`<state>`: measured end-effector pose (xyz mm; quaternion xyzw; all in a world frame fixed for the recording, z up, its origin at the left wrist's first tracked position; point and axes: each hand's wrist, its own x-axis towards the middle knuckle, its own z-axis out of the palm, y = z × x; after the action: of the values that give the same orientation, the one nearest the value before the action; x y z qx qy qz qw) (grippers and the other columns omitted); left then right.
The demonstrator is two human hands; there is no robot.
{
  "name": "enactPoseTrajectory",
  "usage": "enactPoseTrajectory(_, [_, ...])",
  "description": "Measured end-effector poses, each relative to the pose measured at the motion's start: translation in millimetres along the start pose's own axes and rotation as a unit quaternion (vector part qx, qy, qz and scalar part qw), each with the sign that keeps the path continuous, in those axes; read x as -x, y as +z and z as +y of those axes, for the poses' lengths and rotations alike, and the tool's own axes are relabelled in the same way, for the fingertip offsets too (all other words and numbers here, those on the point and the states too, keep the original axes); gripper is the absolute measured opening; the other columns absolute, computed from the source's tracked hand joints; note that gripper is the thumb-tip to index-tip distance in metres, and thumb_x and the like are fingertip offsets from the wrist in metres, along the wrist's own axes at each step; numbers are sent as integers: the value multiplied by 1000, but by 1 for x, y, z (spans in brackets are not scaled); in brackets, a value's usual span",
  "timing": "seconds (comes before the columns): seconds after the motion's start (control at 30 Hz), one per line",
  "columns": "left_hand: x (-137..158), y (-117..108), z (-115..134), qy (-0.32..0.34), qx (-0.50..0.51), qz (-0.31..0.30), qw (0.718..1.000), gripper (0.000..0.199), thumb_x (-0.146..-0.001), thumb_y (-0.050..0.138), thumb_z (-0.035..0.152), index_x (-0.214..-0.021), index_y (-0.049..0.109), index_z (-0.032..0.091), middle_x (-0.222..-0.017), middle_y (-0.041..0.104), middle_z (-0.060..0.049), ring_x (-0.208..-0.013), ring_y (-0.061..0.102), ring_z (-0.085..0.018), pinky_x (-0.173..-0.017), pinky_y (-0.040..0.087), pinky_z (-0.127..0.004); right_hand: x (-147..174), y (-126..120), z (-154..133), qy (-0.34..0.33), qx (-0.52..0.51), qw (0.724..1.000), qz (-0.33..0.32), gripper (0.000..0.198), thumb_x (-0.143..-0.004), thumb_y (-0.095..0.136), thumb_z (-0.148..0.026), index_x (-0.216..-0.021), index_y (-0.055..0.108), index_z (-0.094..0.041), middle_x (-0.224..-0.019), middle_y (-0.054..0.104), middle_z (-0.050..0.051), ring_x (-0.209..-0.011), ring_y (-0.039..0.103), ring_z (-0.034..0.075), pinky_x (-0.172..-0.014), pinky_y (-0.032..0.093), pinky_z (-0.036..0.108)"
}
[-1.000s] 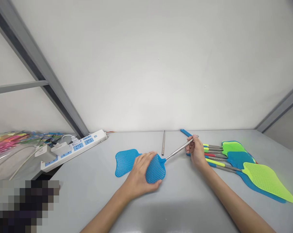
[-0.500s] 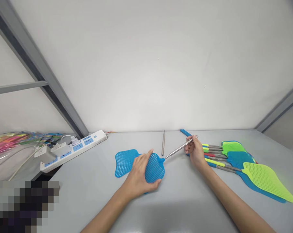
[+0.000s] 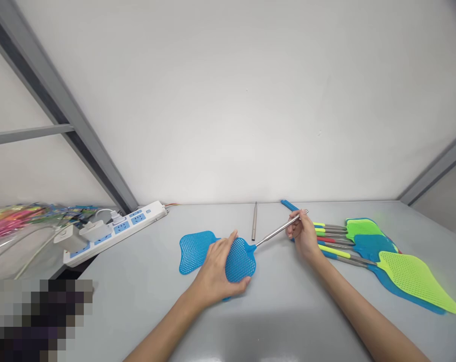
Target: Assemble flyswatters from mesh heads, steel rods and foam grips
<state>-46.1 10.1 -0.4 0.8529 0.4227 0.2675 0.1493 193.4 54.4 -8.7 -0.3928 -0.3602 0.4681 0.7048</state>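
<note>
My left hand (image 3: 217,275) is closed around the edges of a blue fly swatter head (image 3: 241,261), its thumb at the lower rim. A thin silver metal rod (image 3: 277,232) runs from the neck of that head up to the right. The far end of the rod is pinched in the fingers of my right hand (image 3: 304,234). Behind my left hand lies another blue swatter head (image 3: 196,251), partly covered by it. A loose metal tube (image 3: 254,221) lies on the table beyond the rod. Past my right hand a blue handle (image 3: 289,205) pokes out.
Several finished-looking fly swatters (image 3: 416,279), green and blue, are piled at the right with their handles to the left. A white power strip (image 3: 117,234) with plugs stands at the left, beside plastic-wrapped colourful items (image 3: 16,221). A wall (image 3: 228,100) rises behind the table.
</note>
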Motion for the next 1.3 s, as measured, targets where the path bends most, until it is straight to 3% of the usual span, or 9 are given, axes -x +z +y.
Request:
enactPoseTrajectory(0.4, [0,1,-1,-4,-2,7,1000,83,-60,59,32,-130,16,20,-121,40,-9,-110,33,-25,-95,25,-43,5,8,4,16,12,1000,10,39,-71,38,-58,-67,48,-20,-38,45,-3,-32,41,9,-32,31,19])
enactPoseTrajectory(0.87, [-1,-1,-2,-12,-9,0,1000,78,-64,59,35,-130,18,23,-124,38,-7,-114,30,-25,-96,24,-45,1,3,2,48,2,997,53,34,-72,44,-50,-66,54,-18,-39,43,-3,-34,41,8,-33,31,19])
enactPoseTrajectory(1.13, [-1,-8,-2,33,15,-52,998,77,-60,58,52,-126,28,24,-123,41,-8,-112,35,-28,-95,25,-47,-4,-2,0,24,-52,993,103,38,-72,41,-54,-60,49,-19,-34,33,-7,-30,34,7,-32,29,20])
enactPoseTrajectory(1.3, [0,-12,4,55,18,-84,995,81,-55,59,57,-125,29,28,-128,35,-6,-116,30,-27,-96,26,-45,-13,-14,-6,26,-90,987,127,37,-72,43,-52,-58,47,-19,-32,26,-8,-32,37,8,-33,30,19])
